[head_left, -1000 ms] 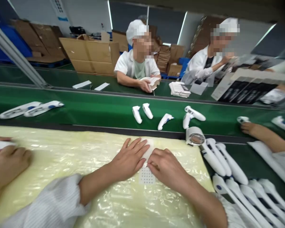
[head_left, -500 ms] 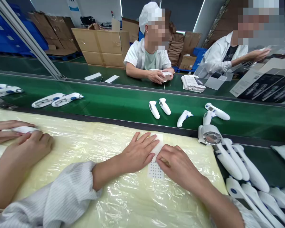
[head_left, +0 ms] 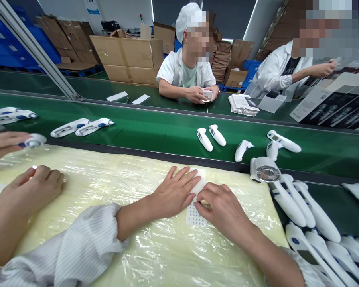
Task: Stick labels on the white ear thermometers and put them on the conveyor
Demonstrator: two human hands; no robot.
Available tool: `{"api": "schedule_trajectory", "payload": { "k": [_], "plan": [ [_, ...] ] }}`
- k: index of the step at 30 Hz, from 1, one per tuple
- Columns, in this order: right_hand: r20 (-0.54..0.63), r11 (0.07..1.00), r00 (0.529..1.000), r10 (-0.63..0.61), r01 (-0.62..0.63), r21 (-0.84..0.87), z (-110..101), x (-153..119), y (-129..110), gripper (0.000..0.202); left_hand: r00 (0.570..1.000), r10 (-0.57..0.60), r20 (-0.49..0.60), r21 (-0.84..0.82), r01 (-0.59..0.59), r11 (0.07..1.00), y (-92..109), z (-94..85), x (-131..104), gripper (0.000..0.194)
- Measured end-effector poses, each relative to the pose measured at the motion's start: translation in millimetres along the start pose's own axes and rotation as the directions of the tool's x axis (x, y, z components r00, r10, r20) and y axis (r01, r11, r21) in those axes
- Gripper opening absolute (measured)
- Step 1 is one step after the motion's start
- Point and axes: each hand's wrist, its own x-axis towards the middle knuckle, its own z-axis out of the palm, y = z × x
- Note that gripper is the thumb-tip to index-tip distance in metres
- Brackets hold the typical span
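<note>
My left hand (head_left: 175, 193) lies flat with its fingers spread over the upper part of a white sheet (head_left: 196, 215) on the film-covered yellow work surface (head_left: 155, 255). Rows of small dots show on the lower part of that sheet. Just right of it, my right hand (head_left: 223, 205) is closed, thumb and forefinger pinching a small pale yellowish piece above the sheet's edge. My fingers hide most of this piece. Beside my right arm stand several white handheld devices (head_left: 290, 203), with a round magnifier-like part (head_left: 267, 173) at their top end.
A green conveyor (head_left: 155, 137) with white devices (head_left: 204, 139) runs beyond the work surface. At left, another person's hands (head_left: 36, 191) hold a white device (head_left: 32, 140). Two people sit across, near paper stacks (head_left: 242, 105) and printed boxes (head_left: 335, 105).
Devices on the conveyor have shifted right. The neighbour's far hand has lifted a device away from the other hand. The pale piece now shows in my right fingers; my left hand is unmoved.
</note>
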Motion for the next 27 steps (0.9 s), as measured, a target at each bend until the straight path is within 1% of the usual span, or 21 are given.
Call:
{"api": "schedule_trajectory", "payload": {
  "k": [5,8,12,15,18,19,22,25,27],
  "plan": [
    [-0.020,0.996,1.000,0.017,-0.015,0.088,-4,0,2,0.013,1.000,-0.009,0.020,-0.003,0.009,1.000,1,-1.3,0,0.050],
    [-0.054,0.990,0.997,0.063,-0.056,0.127,-7,3,6,0.014,1.000,-0.008,0.015,-0.008,0.008,1.000,1,-0.6,0,0.050],
    [-0.093,0.986,0.989,0.117,-0.104,0.132,-7,6,13,0.013,1.000,-0.012,0.013,-0.035,0.013,0.999,-1,1.3,1,0.051],
    [-0.138,0.987,0.984,0.114,-0.096,0.131,-3,6,21,0.012,0.999,-0.032,0.020,-0.060,0.033,0.998,1,-0.1,-2,0.051],
    [-0.179,0.985,0.980,0.091,-0.062,0.163,4,4,34,0.016,0.998,-0.033,0.046,-0.095,0.037,0.995,6,-5.1,-5,0.053],
    [-0.175,0.980,0.978,0.110,-0.077,0.184,7,5,40,0.017,0.998,-0.032,0.055,-0.109,0.038,0.993,7,-7.1,-6,0.053],
    [-0.084,0.958,0.986,0.143,-0.116,0.262,17,7,53,0.022,0.996,-0.041,0.075,-0.149,0.051,0.988,10,-14.0,-8,0.054],
    [-0.093,0.939,0.979,0.179,-0.142,0.313,21,8,55,0.025,0.996,-0.054,0.076,-0.186,0.068,0.980,11,-20.2,-10,0.054],
    [-0.107,0.932,0.978,0.180,-0.135,0.336,22,7,53,0.025,0.996,-0.056,0.071,-0.208,0.070,0.976,12,-21.7,-12,0.053]
  ]
}}
